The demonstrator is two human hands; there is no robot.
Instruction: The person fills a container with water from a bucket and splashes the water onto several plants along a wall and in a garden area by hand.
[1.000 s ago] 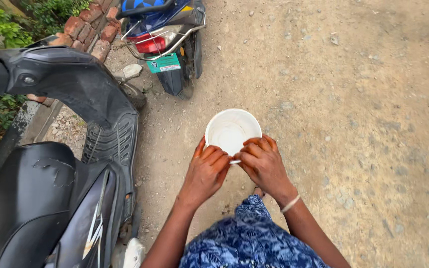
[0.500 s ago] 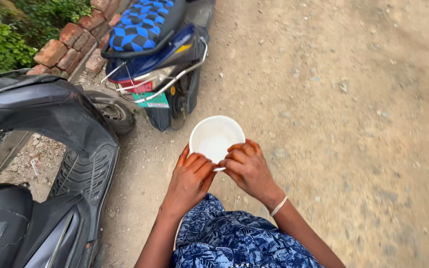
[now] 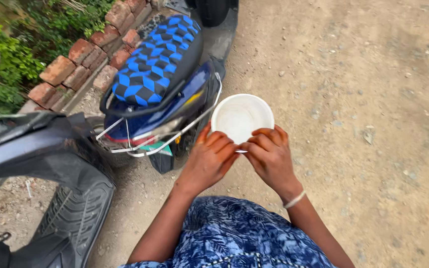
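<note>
I hold a round white bowl (image 3: 240,116) out in front of me at waist height, its inside looking bare and pale. My left hand (image 3: 208,160) grips the near left part of the rim, fingers curled over it. My right hand (image 3: 270,155) grips the near right part of the rim, with a thin pale bangle on that wrist. The two hands almost touch each other at the bowl's near edge. My blue patterned garment (image 3: 239,233) fills the bottom of the view.
A blue scooter (image 3: 162,84) with a blue-and-black checked seat stands just left of the bowl. A black scooter (image 3: 50,164) is at the lower left. Red bricks (image 3: 83,52) and green plants (image 3: 11,54) line the left side. Gravelly dirt ground (image 3: 363,99) spreads to the right.
The view has advanced along the dirt path: the black scooter slid down and left, the blue scooter came close beside the bowl. Both hands keep the same hold on the bowl.
</note>
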